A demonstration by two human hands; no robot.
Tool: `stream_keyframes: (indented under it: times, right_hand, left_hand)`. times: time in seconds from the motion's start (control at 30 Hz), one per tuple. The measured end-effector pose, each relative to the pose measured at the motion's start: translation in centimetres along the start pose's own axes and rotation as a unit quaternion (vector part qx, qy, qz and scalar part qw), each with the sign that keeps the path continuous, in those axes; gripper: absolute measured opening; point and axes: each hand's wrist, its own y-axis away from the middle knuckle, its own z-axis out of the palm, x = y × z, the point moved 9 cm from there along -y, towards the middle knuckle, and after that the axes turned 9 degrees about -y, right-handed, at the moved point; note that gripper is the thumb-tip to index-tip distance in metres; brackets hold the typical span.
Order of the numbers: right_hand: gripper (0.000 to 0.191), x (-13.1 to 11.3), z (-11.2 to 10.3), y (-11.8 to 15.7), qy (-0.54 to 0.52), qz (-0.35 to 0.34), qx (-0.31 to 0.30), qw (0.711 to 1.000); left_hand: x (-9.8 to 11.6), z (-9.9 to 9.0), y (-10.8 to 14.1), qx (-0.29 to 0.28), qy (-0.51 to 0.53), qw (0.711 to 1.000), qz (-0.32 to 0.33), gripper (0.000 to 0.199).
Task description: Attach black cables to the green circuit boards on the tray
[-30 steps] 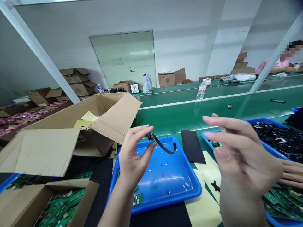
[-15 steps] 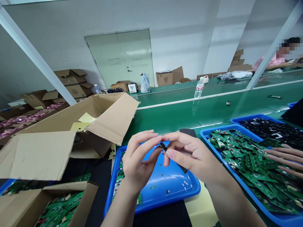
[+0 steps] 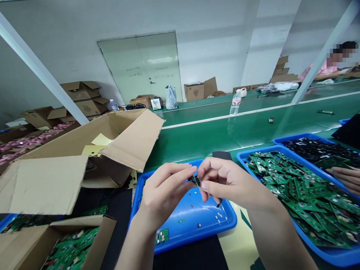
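Over a blue tray (image 3: 197, 237), my hands meet at a small green circuit board (image 3: 196, 181) with black parts, seen nearly edge-on. My left hand (image 3: 164, 193) is closed on its left side, fingertips pressed together. Thumb and fingers of my right hand (image 3: 225, 182) pinch the right side. A dark tip (image 3: 219, 203) pokes out beneath my right fingers; I cannot make out what it belongs to. Small white pieces and another green circuit board (image 3: 162, 236) lie in the tray, partly behind my left arm.
To the right, a blue tray (image 3: 298, 228) is heaped with green circuit boards; behind it a tray (image 3: 277, 141) holds black parts. A co-worker's hand (image 3: 347, 178) holds a board there. Open cardboard boxes (image 3: 53, 183) stand left. A water bottle (image 3: 235, 102) stands on the green bench.
The piece between my hands has turned, now showing a green board edge; my fingers have shifted slightly lower. The co-worker's hand has drawn back right with a board.
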Motion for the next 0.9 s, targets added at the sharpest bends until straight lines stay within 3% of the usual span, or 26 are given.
stream_keyframes:
  times: [0.33, 0.6, 0.77, 0.9]
  right_hand:
    - [0.004, 0.3, -0.7, -0.8, -0.023, 0.006, 0.013, 1.0]
    - [0.008, -0.6, -0.7, -0.5, 0.026, -0.037, 0.033, 0.998]
    - [0.009, -0.9, -0.5, 0.0, 0.063, -0.055, 0.058, 0.995]
    - [0.003, -2.2, -0.4, 0.5, 0.142, -0.124, 0.093, 0.978]
  left_hand:
    - [-0.1, 0.0, 0.6, 0.035, -0.069, 0.997, -0.011, 0.034]
    - [-1.6, 1.2, 0.6, -0.017, 0.063, 0.991, -0.116, 0.035]
    - [-2.9, 1.8, 1.1, -0.023, 0.186, 0.963, -0.194, 0.033]
    - [-2.8, 2.5, 1.3, -0.032, 0.267, 0.938, -0.218, 0.042]
